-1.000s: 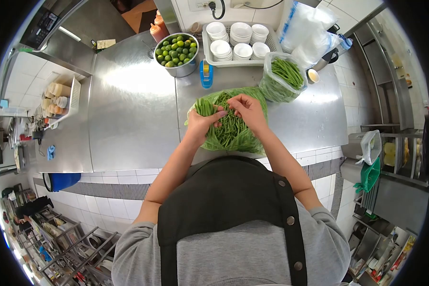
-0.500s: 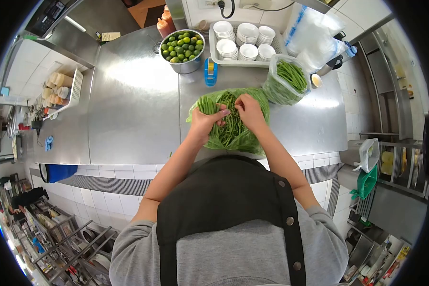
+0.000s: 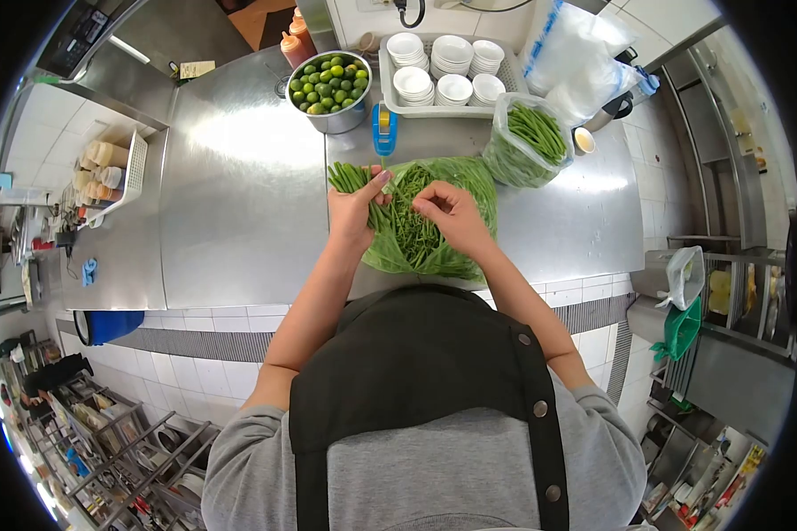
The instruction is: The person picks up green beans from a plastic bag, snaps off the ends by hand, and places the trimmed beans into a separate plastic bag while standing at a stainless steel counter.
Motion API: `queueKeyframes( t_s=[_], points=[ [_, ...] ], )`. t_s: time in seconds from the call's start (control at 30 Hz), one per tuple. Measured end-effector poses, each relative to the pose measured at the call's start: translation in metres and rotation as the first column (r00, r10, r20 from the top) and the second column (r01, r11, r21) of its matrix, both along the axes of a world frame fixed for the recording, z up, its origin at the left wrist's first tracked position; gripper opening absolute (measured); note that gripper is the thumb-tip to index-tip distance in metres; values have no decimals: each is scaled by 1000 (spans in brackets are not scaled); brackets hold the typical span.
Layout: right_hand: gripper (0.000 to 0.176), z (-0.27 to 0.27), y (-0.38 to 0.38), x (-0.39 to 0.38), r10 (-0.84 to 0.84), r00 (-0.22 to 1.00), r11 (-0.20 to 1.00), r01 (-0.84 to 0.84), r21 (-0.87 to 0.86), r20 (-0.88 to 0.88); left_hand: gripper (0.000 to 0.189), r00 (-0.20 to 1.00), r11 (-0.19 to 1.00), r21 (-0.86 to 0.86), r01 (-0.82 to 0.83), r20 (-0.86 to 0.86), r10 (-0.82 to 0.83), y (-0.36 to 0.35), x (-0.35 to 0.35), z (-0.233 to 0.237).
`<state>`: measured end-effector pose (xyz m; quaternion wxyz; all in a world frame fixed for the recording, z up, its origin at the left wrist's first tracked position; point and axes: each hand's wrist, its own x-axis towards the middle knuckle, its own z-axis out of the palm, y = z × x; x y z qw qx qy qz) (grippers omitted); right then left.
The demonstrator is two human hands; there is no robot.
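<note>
My left hand [image 3: 354, 212] is closed around a bundle of green beans [image 3: 347, 177], its thumb across them and their tips fanning out to the upper left. Just right of it, my right hand [image 3: 456, 217] hovers with fingers curled in a pinch; whatever lies between the fingertips is too small to make out. Beneath both hands, thin green stems and bean ends form a loose pile [image 3: 412, 234] on a spread green plastic bag [image 3: 478, 177]. A clear plastic bag [image 3: 501, 157] full of longer green beans stands at the upper right.
Behind the hands are a blue tape dispenser [image 3: 384, 133], a metal pot [image 3: 345, 119] of green limes and a basket [image 3: 496, 111] of stacked white bowls. A small cup [image 3: 584, 140] sits right of the bean bag. The steel counter [image 3: 239, 212] extends left.
My left hand has shifted left with the beans, away from the pile. The right hand has come slightly left and lower, and its fingers show more. The view has moved slightly.
</note>
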<state>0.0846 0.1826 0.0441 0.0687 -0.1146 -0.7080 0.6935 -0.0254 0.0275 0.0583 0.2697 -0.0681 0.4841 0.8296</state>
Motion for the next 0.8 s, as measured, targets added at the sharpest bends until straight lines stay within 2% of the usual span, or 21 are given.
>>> queueKeyframes(
  t_s=[0.07,0.17,0.27,0.37,0.47,0.57,0.67,0.77,0.8],
  points=[
    [11,4,0,-2,-69,996,997,68,-24,-64,24,999,999,-23,41,3,-41,-2,2,-2],
    [11,14,5,-5,-154,981,950,179,255,-115,23,998,998,-20,55,-3,-55,-5,7,-3],
    [12,8,19,-10,-155,983,852,182,491,-96,21,999,999,25,37,-23,-36,-4,9,-7],
    [10,-23,48,-12,-77,976,833,-50,551,204,21,1000,998,64,27,8,-27,-3,8,-2],
    [12,-32,59,-10,-16,898,891,-187,414,440,21,990,987,147,65,112,-82,-7,5,0],
    [12,-49,60,1,-66,969,718,-121,685,239,23,953,953,260,156,213,-214,-14,0,-11],
    [10,-35,55,4,25,909,680,-321,659,416,23,911,935,305,181,305,-276,-14,3,-19],
    [10,-17,40,4,82,890,639,-392,661,448,22,872,916,371,151,387,-301,-13,5,-27],
    [13,-25,39,8,14,910,575,-347,741,415,22,857,905,402,137,410,-312,-12,6,-29]
  ],
)
